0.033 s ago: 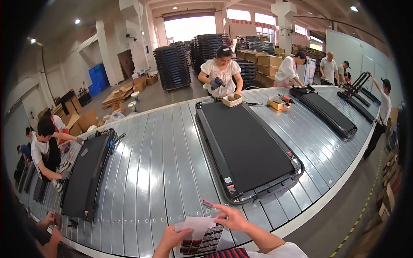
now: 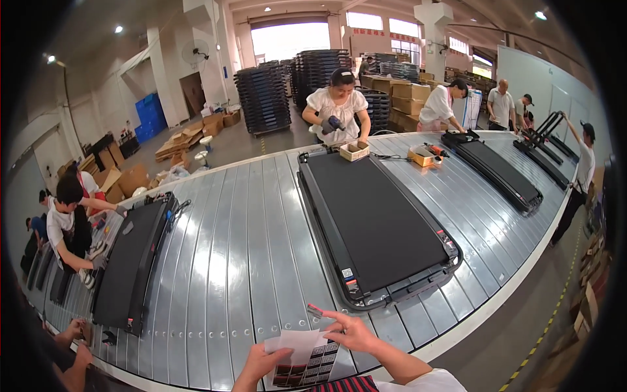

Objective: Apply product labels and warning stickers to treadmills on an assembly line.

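My left hand [image 2: 266, 359] is closed on the edge of sticker sheets [image 2: 313, 359], white paper with rows of black-and-white and red labels, held low over the conveyor's near edge. At the right edge of the sheets is my right hand [image 2: 356, 333], its index finger stretched forward. A small red-and-grey sticker [image 2: 315, 310] is at that fingertip; how it is held is too small to tell. Just beyond lies a black treadmill base [image 2: 379, 228] on the conveyor, with labels on its two near corners.
The metal-slat conveyor [image 2: 228, 261] curves across the view. More treadmill bases lie on it, left [image 2: 134, 261] and right [image 2: 496, 170]. A co-worker opposite [image 2: 336, 111] holds a power drill [image 2: 335, 123] by a small box [image 2: 354, 152]. Other people work along both ends.
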`<action>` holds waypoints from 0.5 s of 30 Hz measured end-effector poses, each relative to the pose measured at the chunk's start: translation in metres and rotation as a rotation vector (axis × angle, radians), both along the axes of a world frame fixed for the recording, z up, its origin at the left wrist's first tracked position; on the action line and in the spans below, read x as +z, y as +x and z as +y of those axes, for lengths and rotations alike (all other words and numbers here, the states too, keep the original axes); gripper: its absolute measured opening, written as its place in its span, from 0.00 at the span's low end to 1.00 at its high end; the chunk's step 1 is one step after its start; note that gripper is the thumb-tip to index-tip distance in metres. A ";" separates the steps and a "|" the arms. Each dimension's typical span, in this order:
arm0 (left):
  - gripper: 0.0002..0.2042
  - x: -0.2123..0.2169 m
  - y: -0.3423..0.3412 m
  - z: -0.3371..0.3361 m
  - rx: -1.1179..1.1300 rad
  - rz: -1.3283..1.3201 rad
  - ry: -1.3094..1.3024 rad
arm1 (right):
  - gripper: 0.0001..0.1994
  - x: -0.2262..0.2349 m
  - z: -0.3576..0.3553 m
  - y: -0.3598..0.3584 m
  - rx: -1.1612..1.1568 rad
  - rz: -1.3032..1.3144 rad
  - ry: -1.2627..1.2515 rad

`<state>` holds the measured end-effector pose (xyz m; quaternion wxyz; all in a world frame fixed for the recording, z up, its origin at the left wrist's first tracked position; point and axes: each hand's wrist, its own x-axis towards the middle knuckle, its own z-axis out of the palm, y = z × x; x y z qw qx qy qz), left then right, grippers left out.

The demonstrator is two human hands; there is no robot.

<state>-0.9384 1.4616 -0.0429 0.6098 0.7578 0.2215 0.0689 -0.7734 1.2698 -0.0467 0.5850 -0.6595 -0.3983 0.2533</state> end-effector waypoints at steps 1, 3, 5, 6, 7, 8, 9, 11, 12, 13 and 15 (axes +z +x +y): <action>0.13 -0.011 -0.005 0.004 -0.010 -0.019 -0.033 | 0.24 -0.007 0.003 -0.005 -0.015 0.042 -0.076; 0.12 -0.029 -0.017 0.015 0.027 0.009 -0.054 | 0.24 -0.006 0.013 -0.004 0.007 0.012 -0.065; 0.11 -0.019 -0.019 0.011 0.077 -0.093 -0.130 | 0.23 -0.010 0.022 -0.006 0.043 0.039 -0.062; 0.11 -0.025 -0.022 0.014 0.080 -0.085 -0.136 | 0.23 -0.016 0.026 -0.006 0.045 0.048 -0.068; 0.11 -0.036 -0.027 0.019 0.117 0.028 -0.074 | 0.23 -0.024 0.032 -0.005 0.062 0.062 -0.104; 0.11 -0.044 -0.030 0.026 0.151 0.143 -0.013 | 0.23 -0.030 0.038 -0.003 0.077 0.079 -0.141; 0.11 -0.047 -0.028 0.033 0.148 0.159 -0.022 | 0.23 -0.034 0.045 -0.001 0.076 0.095 -0.151; 0.11 -0.051 -0.027 0.040 0.133 0.118 -0.117 | 0.25 -0.034 0.050 0.002 0.144 0.084 -0.136; 0.11 -0.055 -0.029 0.039 0.133 0.129 -0.116 | 0.25 -0.036 0.047 0.001 0.144 0.096 -0.135; 0.11 -0.060 -0.033 0.038 0.115 0.164 -0.105 | 0.27 -0.036 0.042 0.001 0.224 0.074 -0.212; 0.11 -0.060 -0.026 0.042 0.126 0.238 -0.110 | 0.34 -0.046 0.047 0.012 0.368 -0.111 -0.343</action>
